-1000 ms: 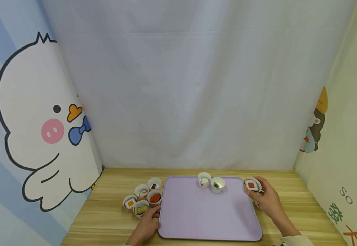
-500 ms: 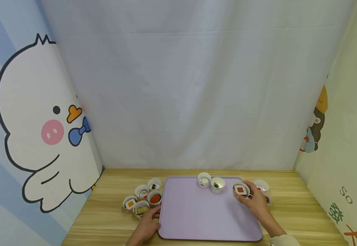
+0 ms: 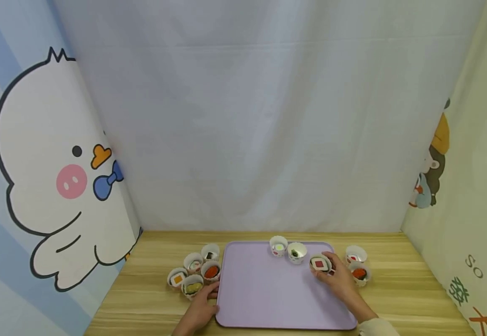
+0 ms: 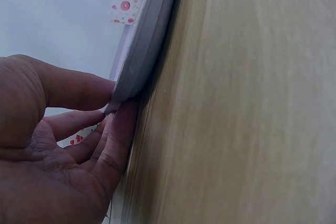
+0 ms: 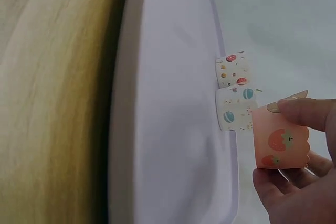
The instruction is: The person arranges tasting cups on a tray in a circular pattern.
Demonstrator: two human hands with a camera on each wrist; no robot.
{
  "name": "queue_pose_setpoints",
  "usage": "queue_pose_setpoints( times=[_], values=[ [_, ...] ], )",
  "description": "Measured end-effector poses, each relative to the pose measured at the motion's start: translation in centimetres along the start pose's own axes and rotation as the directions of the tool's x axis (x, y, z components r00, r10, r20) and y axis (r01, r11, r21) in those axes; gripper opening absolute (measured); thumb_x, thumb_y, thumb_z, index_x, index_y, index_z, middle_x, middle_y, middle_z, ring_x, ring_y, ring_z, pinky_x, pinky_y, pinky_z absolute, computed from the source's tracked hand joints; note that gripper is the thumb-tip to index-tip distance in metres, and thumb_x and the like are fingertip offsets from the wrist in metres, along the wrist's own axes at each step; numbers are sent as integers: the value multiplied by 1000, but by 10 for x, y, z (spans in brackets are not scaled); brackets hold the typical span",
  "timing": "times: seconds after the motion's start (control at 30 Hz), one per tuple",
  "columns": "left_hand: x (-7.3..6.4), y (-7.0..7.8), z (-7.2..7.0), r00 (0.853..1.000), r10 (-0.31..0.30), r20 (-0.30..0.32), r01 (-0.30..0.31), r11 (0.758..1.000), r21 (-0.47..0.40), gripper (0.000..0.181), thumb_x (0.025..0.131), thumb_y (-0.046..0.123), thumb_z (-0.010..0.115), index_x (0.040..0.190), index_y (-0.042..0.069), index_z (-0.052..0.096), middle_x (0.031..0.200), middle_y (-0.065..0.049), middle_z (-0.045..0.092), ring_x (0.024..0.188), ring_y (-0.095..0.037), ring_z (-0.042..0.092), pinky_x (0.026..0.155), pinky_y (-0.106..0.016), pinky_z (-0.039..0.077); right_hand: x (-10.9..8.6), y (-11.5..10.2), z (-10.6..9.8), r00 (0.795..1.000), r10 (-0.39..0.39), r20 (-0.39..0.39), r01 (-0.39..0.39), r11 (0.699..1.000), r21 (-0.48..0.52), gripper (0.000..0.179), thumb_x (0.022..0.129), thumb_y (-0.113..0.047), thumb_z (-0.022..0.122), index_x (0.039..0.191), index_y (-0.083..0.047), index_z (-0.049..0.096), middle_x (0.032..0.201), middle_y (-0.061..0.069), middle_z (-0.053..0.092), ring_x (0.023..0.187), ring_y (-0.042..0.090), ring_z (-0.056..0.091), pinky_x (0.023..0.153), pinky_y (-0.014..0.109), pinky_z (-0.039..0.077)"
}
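Observation:
My right hand [image 3: 338, 277] grips a pink paper cup [image 5: 281, 139] printed with strawberries, thumb on one side and fingers on the other. In the head view, a sushi-like piece [image 3: 319, 264], white with a red square on top, sits inside it. The cup is over the right part of a purple tray [image 3: 281, 294], beside two white paper cups on it, one holding something pale green [image 3: 279, 246], the other something dark green [image 3: 296, 253]. At the tray's left edge my left hand [image 3: 198, 309] pinches the rim between thumb and fingers, as the left wrist view shows.
Several paper cups stand left of the tray, with yellow [image 3: 193, 287], red [image 3: 212, 271] and orange [image 3: 178, 279] toppings among them. Right of it are two more cups, the nearer [image 3: 359, 273] with a red topping. A pale cloth [image 3: 268, 140] hangs behind the wooden table [image 3: 403, 289].
My right hand has carried the cup leftward from the tray's right edge, to just right of the two white cups. Two cups behind that hand have come into view. My left hand stays put.

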State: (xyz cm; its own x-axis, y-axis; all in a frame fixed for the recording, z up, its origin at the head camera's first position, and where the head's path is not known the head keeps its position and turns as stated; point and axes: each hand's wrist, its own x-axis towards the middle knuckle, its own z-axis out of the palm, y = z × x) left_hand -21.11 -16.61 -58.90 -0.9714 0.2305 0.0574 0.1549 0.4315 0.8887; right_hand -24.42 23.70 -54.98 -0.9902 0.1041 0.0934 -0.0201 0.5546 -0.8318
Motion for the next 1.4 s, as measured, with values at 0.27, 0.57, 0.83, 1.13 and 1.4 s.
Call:
queue_pose_setpoints(
  times=[0.27, 0.57, 0.83, 1.13, 1.4],
  values=[
    [0, 1, -1, 1000, 5, 4, -5, 1000, 21, 64, 71, -10, 63, 133, -15, 48, 120, -28, 58, 105, -37, 62, 85, -24, 49, 12, 6, 11, 999, 18, 28, -16, 999, -50, 64, 80, -10, 77, 138, -3, 50, 132, 27, 59, 111, 36, 62, 88, 43, 52],
    [1, -3, 0, 1000, 0, 24, -1, 1000, 12, 64, 72, -9, 62, 134, -16, 47, 121, -29, 57, 107, -39, 61, 83, -23, 49, 16, 0, 16, 997, 44, 70, -40, 997, -67, 65, 78, -13, 80, 136, -4, 51, 132, 24, 59, 112, 35, 61, 87, 44, 50],
    [1, -3, 1, 1000, -5, 23, 5, 1000, 2, 64, 72, -9, 63, 134, -16, 46, 120, -27, 58, 106, -37, 62, 83, -23, 49, 20, 4, 25, 998, 18, 53, -13, 996, -85, 64, 75, -14, 82, 131, -3, 54, 128, 23, 61, 108, 31, 62, 84, 36, 49],
    [1, -1, 0, 1000, -16, 17, 16, 1000, -9, 64, 72, -10, 62, 134, -17, 46, 121, -29, 57, 108, -38, 61, 83, -26, 50, 21, 3, 33, 998, 19, 60, -15, 998, -68, 65, 73, -14, 84, 129, -1, 54, 128, 24, 60, 107, 31, 62, 81, 36, 50],
    [-1, 1, -1, 1000, -11, 17, 11, 1000, -4, 64, 72, -9, 62, 134, -17, 46, 120, -29, 58, 107, -38, 61, 84, -26, 50, 22, 6, 33, 997, 33, 72, -26, 996, -91, 65, 74, -15, 83, 131, -1, 53, 127, 23, 61, 105, 30, 61, 80, 37, 50]
  ],
)
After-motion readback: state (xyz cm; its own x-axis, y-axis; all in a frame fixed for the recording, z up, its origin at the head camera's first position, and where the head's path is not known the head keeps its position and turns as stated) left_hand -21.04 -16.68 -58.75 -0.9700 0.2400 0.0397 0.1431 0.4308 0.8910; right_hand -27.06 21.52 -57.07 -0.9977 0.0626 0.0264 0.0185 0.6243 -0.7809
